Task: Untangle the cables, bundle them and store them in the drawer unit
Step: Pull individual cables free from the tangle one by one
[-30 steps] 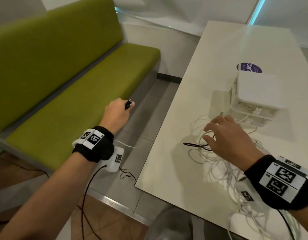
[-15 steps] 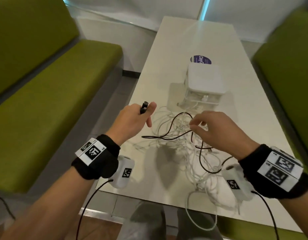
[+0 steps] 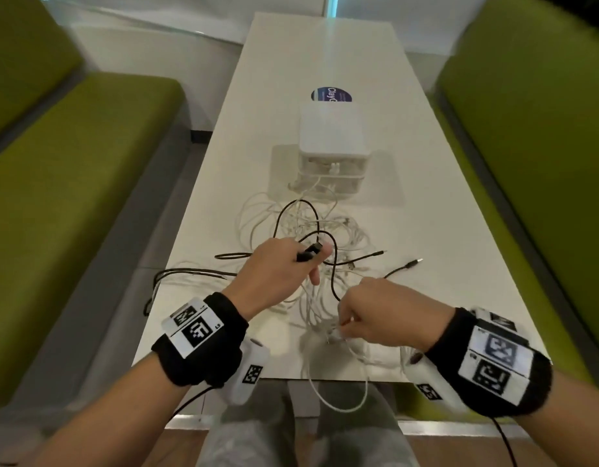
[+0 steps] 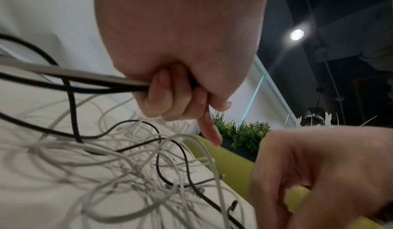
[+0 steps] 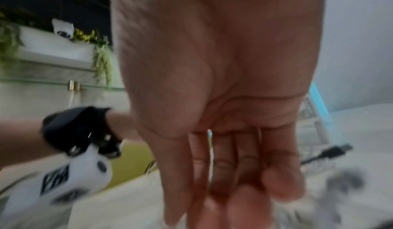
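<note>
You are in an office lounge or café booth: green upholstered seats [image 3: 72, 170] flank a long white bench [image 3: 426, 230], with planters [image 4: 240, 137] behind.

Cable tangle [image 3: 311, 251] fills the table [image 3: 426, 230] just before the drawer unit [image 3: 331, 146], blocking its front. Table beyond, left and right of the unit is bare. Benches [image 3: 72, 183] flank both sides.

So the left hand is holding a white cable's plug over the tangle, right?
Not quite: the cable whose plug the left hand holds is black, not white, as the head view shows. It is held over the tangle.
</note>
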Demonstrator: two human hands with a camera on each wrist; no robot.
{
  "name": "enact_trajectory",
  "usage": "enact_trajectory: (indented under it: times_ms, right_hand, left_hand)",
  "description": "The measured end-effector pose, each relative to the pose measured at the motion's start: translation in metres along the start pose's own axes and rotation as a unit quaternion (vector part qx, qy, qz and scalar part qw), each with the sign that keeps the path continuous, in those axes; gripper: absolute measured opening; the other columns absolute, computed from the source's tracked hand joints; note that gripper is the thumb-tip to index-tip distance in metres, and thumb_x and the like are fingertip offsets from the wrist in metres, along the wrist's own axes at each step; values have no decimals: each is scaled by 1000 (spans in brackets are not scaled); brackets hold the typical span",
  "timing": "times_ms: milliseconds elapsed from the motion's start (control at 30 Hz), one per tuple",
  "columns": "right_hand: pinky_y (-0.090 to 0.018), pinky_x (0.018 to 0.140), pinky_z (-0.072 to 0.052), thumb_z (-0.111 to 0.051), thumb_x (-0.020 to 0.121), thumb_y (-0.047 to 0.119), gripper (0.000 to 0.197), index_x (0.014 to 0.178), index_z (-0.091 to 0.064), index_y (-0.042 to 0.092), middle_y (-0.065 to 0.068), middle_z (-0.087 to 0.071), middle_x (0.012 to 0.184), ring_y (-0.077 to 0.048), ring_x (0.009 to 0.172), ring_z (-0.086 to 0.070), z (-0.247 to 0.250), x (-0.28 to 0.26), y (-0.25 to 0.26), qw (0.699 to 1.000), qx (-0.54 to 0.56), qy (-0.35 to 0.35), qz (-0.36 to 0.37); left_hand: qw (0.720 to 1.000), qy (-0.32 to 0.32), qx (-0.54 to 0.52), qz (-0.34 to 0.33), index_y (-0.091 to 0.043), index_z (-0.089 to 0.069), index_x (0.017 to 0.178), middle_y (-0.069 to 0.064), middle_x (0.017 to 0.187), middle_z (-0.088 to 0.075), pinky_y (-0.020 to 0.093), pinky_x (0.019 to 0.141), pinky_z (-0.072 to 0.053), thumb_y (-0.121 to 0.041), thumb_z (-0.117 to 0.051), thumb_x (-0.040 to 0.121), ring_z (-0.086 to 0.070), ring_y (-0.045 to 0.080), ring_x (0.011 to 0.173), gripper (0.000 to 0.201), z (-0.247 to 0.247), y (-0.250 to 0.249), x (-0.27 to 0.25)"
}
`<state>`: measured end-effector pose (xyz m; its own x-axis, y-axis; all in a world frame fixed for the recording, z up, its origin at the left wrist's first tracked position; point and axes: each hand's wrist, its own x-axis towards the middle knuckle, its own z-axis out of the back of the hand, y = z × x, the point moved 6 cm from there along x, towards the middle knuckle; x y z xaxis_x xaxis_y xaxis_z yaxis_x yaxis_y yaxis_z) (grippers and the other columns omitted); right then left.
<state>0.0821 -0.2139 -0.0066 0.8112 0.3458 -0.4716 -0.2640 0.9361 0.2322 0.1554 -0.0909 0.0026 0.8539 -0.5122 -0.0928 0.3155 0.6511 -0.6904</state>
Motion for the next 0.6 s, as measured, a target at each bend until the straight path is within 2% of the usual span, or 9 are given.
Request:
enact_trajectory:
  times_ms: [67,133,267,367,433,533,600]
  right_hand:
    - [-34,61,-50,-64,88,36,20,88,-67,16,-3,-61,80,-23,77,-61,-18,9,-1,999,-27,-12,-29]
    - [-30,56,-41,-62,89,35,20,91,-65,16,-3,-58,84,-25,80,-59,-27,15,-1,997,-36,-45,-48]
    - [-34,64,-45,-54,95,31,19,102,-65,17,-3,-62,102,-28,95,-61,-22,24,1,991,-33,-122,-54]
    - [-39,77,-50,-50,96,24,20,105,-66,18,-1,-64,105,-24,100,-59,-6,21,-2,982,40,-184,-18]
    - [-37,83,-50,-53,95,18,19,106,-69,16,-1,-67,105,-20,101,-59,10,11,-7,964,96,-247,15]
    - [-36,78,-48,-60,91,10,12,99,-70,12,-4,-67,94,-26,91,-58,31,-9,-24,925,75,-373,0]
    - [-37,74,-45,-63,90,15,9,96,-68,10,-6,-64,91,-29,89,-57,34,-17,-41,914,34,-400,-61]
  left_hand:
    - [1000,10,-4,5,-18,-72,63,-3,41,-38,20,48,-30,-65,-37,92,-36,10,37,65,-3,1,-3]
    - [1000,13,-6,6,-18,-72,63,-5,38,-36,21,48,-29,-63,-39,93,-37,10,38,63,-4,2,-5]
    - [1000,3,-6,6,-19,-72,63,-4,40,-35,22,51,-29,-64,-38,92,-39,9,39,63,-3,5,-6]
    - [1000,-10,-4,2,-19,-73,64,-3,43,-37,22,50,-29,-65,-36,91,-40,9,41,65,2,5,-5]
    - [1000,-17,-4,5,-18,-72,64,-3,40,-35,23,51,-27,-65,-36,91,-41,8,41,64,5,6,-5]
    - [1000,-23,-5,15,-18,-72,65,-4,36,-31,24,51,-26,-60,-40,93,-40,8,39,61,6,11,-4]
    - [1000,-17,-10,21,-18,-72,65,-5,37,-30,22,49,-28,-61,-40,93,-36,10,38,60,5,12,-4]
